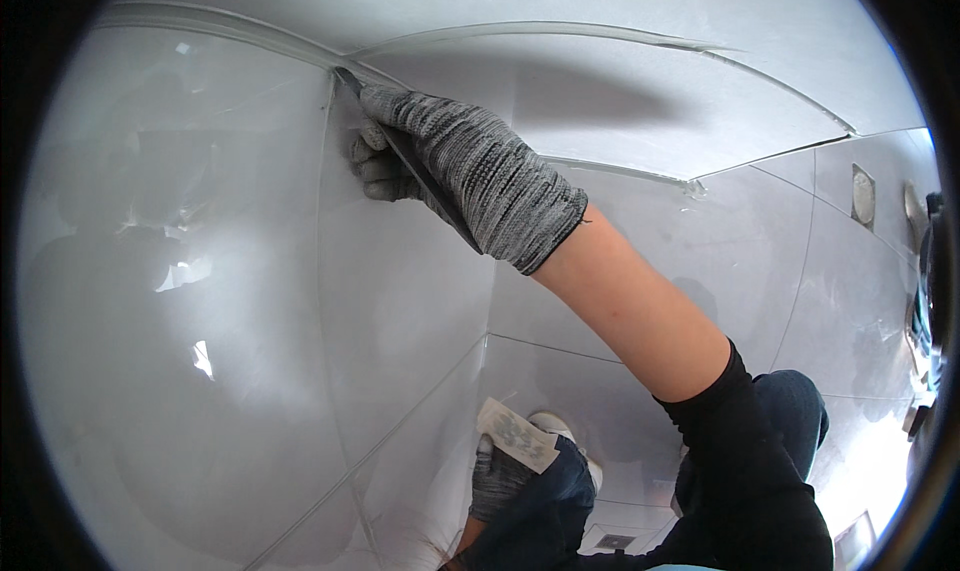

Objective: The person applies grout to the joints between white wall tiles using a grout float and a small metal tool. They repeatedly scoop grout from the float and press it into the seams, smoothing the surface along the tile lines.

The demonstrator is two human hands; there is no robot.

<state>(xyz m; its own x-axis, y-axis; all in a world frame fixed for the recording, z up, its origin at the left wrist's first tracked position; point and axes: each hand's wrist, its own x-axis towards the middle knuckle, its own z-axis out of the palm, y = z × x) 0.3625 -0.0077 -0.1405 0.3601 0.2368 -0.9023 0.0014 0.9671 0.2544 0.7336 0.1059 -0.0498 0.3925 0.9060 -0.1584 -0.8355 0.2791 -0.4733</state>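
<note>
My right hand (pixel 465 161), in a grey knitted glove, is closed around a thin, flat, dark strip-like tool (pixel 425 176). The tool's far tip rests at the corner where the seam between wall tiles (pixel 322 211) meets the pale joint line (pixel 240 33) above. Lower down, near my knee, my left hand (pixel 498 483) wears a matching glove. It grips a beige rectangular piece (pixel 518 436), perhaps cardboard, with grey smears on its face. Part of the left fingers is hidden behind that piece.
Glossy grey tiled wall (pixel 180 301) stands close on the left. A pale ledge-like panel (pixel 650 101) juts out at the upper right. A small floor drain (pixel 614 541) lies near my feet, beside my white shoe (pixel 553 426). Dark objects (pixel 930 291) crowd the far right edge.
</note>
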